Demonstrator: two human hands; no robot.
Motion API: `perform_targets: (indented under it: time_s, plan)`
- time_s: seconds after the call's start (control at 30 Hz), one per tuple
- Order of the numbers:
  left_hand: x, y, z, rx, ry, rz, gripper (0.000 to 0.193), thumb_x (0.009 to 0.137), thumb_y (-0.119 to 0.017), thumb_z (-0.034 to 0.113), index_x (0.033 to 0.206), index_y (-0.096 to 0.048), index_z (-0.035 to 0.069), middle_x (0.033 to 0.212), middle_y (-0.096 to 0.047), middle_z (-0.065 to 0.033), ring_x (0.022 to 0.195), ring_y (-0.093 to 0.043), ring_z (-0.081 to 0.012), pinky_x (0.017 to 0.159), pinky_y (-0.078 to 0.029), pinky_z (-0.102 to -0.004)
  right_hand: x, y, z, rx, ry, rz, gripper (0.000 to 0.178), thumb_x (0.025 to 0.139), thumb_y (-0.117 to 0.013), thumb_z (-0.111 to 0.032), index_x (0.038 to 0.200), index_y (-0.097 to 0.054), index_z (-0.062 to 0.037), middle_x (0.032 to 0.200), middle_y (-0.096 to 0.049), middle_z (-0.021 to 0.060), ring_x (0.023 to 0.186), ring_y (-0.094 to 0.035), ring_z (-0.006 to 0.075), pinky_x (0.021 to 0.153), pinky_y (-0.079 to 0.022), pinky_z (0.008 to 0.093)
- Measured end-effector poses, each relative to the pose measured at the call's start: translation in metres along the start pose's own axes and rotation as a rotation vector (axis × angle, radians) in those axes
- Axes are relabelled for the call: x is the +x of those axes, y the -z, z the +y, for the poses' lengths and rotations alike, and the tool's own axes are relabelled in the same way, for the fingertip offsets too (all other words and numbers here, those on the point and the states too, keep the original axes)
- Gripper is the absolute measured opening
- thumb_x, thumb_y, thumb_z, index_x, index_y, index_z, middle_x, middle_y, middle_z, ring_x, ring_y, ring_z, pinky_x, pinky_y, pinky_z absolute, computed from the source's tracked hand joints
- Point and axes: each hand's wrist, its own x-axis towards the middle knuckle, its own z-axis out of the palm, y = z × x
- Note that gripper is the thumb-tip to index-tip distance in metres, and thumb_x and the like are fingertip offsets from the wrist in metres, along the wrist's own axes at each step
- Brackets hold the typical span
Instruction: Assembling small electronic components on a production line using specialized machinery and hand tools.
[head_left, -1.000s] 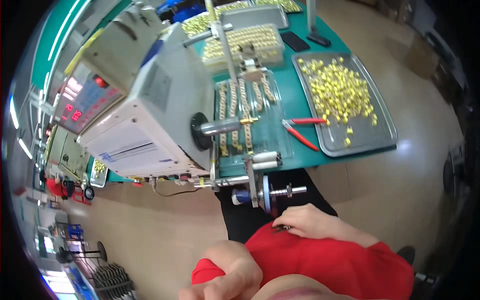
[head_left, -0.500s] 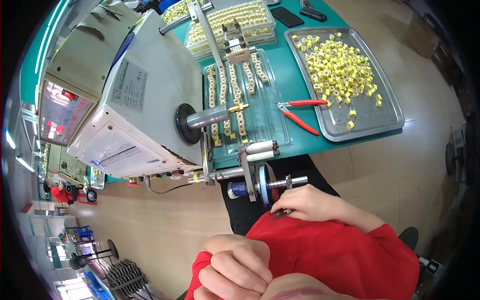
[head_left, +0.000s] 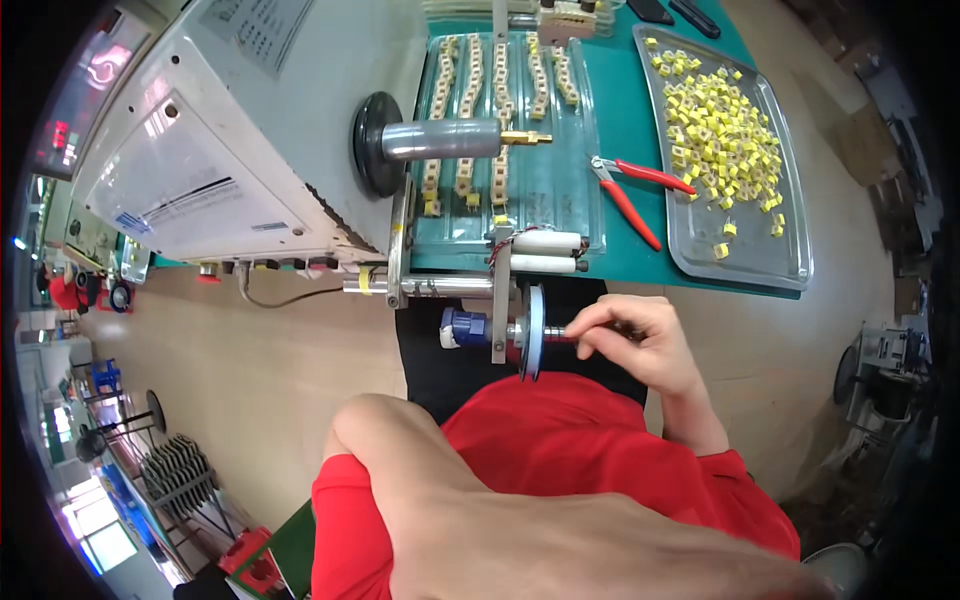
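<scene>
My right hand (head_left: pixel 645 345) is closed at the metal shaft (head_left: pixel 555 335) that sticks out from a pale blue wheel with dark rims (head_left: pixel 535 332). Its thumb and forefinger pinch around the shaft's free end. Something dark shows inside the curled fingers, too hidden to name. My left hand (head_left: pixel 620 540) and forearm cross the lower foreground, very near and blurred, with the fingers out of sight. On the other side of the wheel sits a blue motor-like part (head_left: pixel 465 327), beside an upright metal bracket (head_left: pixel 501 300). Two white rollers (head_left: pixel 540 243) project from the bracket above.
A grey-white machine (head_left: pixel 300 130) stands at left, its spindle (head_left: pixel 440 140) pointing right. A clear tray (head_left: pixel 560 180) holds rows of small coils. Red-handled cutters (head_left: pixel 635 200) lie beside a metal tray (head_left: pixel 690 255) heaped with yellow coil parts (head_left: pixel 725 140). A phone (head_left: pixel 650 10) lies farther back.
My right hand has risen from my lap to the shaft; the dark-bladed tool it held no longer shows clearly. My left hand has swung from the lower middle rightward across the foreground. The view has shifted.
</scene>
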Motion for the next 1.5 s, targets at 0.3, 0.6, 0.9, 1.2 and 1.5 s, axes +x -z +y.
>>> perform_targets:
  time_s: [0.3, 0.6, 0.9, 1.2, 1.5]
  plan:
    - [0.04, -0.012, -0.042, 0.463, -0.317, -0.165, 0.027, 0.093, -0.054, 0.026, 0.106, -0.06, 0.004, 0.094, -0.06, -0.0072, 0.077, -0.055, -0.0162, 0.067, -0.048, -0.0285, 0.011, -0.013, 0.013, -0.299, 0.193, 0.02, 0.027, 0.076, -0.064, 0.01, 0.099, -0.068, -0.003, 0.08, -0.067, 0.0075, 0.071, -0.066, 0.019, 0.063, -0.052, 0.0291]
    - [0.115, 0.02, -0.047, 0.959, -0.72, -0.302, 0.017, 0.092, -0.055, 0.008, 0.103, -0.066, 0.001, 0.092, -0.065, -0.0087, 0.08, -0.057, -0.0152, 0.068, -0.048, -0.0269, 0.013, -0.012, 0.023, -0.415, 0.398, 0.083, 0.031, 0.067, -0.072, 0.006, 0.096, -0.067, -0.0028, 0.089, -0.067, 0.0084, 0.077, -0.064, 0.0248, 0.068, -0.053, 0.0338]
    - [0.184, 0.073, -0.073, 1.45, -0.839, -0.195, 0.016, 0.087, -0.066, 0.0, 0.101, -0.07, 0.007, 0.08, -0.066, -0.0024, 0.073, -0.058, -0.0136, 0.067, -0.047, -0.0275, 0.055, 0.044, 0.019, -0.917, 0.261, 0.495, 0.025, 0.077, -0.07, 0.003, 0.101, -0.065, -0.0034, 0.098, -0.06, 0.0111, 0.077, -0.062, 0.0248, 0.062, -0.049, 0.0336]
    - [0.181, 0.082, -0.066, 1.283, -0.611, -0.2, 0.011, 0.088, -0.064, 0.008, 0.078, -0.065, 0.004, 0.067, -0.06, -0.0101, 0.058, -0.059, -0.0239, 0.053, -0.046, -0.0325, 0.153, 0.066, 0.017, -1.212, 0.287, 0.335, 0.026, 0.08, -0.069, -0.009, 0.103, -0.059, -0.0044, 0.094, -0.058, 0.0126, 0.09, -0.061, 0.0341, 0.074, -0.05, 0.0429]
    - [0.182, 0.082, -0.08, 1.22, -0.874, -0.215, 0.014, 0.081, -0.071, 0.013, 0.071, -0.062, 0.007, 0.062, -0.057, -0.0084, 0.056, -0.057, -0.027, 0.051, -0.044, -0.0373, 0.173, 0.062, 0.041, -1.352, 0.275, 0.184, 0.019, 0.078, -0.058, -0.001, 0.097, -0.054, -0.0045, 0.09, -0.059, 0.0159, 0.088, -0.061, 0.0357, 0.074, -0.05, 0.0451]
